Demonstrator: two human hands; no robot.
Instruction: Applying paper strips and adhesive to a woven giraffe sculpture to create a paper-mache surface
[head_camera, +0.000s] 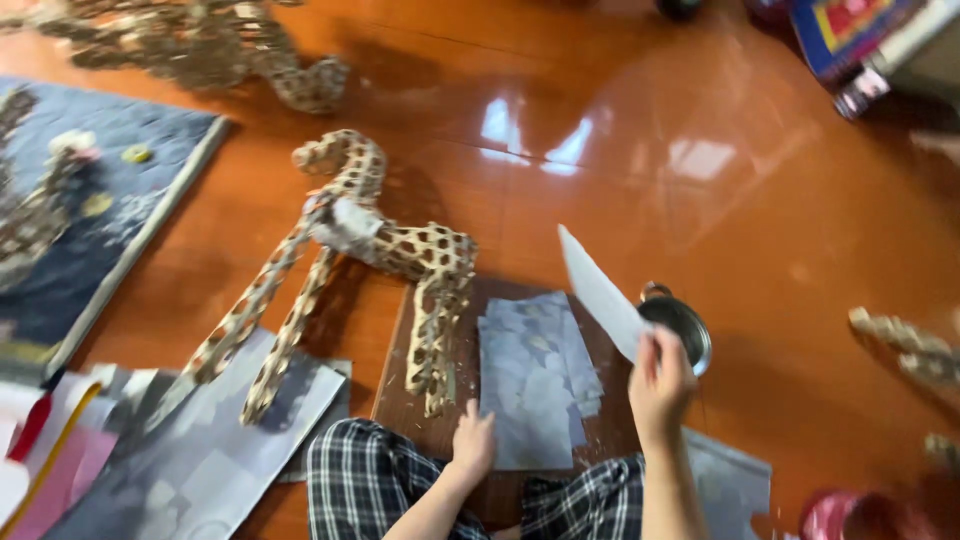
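My right hand (660, 385) is raised and holds a strip of grey-white paper (600, 290) that sticks up and to the left. My left hand (472, 440) rests with curled fingers on a dark wooden board (420, 420), at the near edge of a stack of grey paper sheets (535, 375). A woven animal figure (380, 240) made of rolled paper lies on its side, its hind legs over the board's left part. A small metal bowl (685, 320) sits just behind my right hand.
My plaid-trousered legs (370, 485) are at the bottom. Loose paper sheets (200, 450) lie at the lower left, a framed dark picture (100, 220) at the left, more woven figures (200, 45) at the top left and a woven piece (905, 340) at the right. The floor is glossy orange.
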